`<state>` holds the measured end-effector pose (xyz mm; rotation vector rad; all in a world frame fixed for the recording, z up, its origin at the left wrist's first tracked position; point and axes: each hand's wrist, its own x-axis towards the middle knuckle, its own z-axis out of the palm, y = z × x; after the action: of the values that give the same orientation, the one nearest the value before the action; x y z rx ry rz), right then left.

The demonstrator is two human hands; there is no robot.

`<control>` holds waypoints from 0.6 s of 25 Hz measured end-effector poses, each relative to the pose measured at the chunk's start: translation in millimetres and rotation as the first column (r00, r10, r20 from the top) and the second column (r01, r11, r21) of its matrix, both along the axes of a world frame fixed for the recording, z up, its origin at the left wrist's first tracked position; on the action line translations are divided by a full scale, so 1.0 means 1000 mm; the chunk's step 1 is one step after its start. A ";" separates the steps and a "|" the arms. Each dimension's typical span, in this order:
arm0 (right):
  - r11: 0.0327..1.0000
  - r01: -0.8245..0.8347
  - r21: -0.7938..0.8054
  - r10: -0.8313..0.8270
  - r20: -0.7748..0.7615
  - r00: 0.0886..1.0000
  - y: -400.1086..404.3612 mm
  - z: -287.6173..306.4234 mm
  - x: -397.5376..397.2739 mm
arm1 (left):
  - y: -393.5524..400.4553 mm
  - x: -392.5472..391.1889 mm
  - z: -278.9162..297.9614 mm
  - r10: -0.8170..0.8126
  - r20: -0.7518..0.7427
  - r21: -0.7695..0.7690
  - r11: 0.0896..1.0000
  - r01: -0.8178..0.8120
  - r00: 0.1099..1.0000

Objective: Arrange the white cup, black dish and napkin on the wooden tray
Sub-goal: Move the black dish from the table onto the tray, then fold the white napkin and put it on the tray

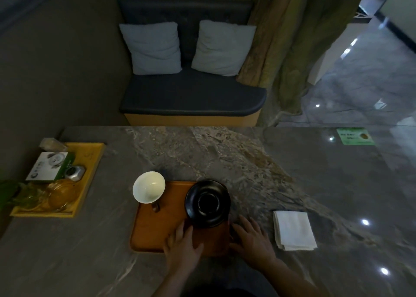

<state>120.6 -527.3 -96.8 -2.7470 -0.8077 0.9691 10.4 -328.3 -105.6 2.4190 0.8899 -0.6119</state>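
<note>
A wooden tray (155,227) lies on the marble table in front of me. The white cup (148,186) stands at the tray's far left corner, overhanging its edge. The black dish (207,203) sits at the tray's right side, its rim reaching past the far right corner. A folded white napkin (293,230) lies on the table to the right, off the tray. My left hand (183,245) rests flat on the tray just below the dish, fingers apart. My right hand (252,237) lies at the tray's right edge, fingers spread, holding nothing.
A yellow tray (90,168) at the far left holds a box, a small metal object and glassware. A small brown object (155,207) sits on the wooden tray by the cup. A green card (355,136) lies far right. A bench with two pillows stands beyond the table.
</note>
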 end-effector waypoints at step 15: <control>0.994 -0.069 0.079 0.061 0.100 0.993 -0.174 0.043 0.078 | -0.135 0.105 0.043 -0.636 -0.077 -0.124 0.770 0.626 0.768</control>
<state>198.5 -700.9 -53.6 -2.7311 -0.9364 0.7981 115.6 -463.5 -62.4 2.5982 0.0345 -1.0135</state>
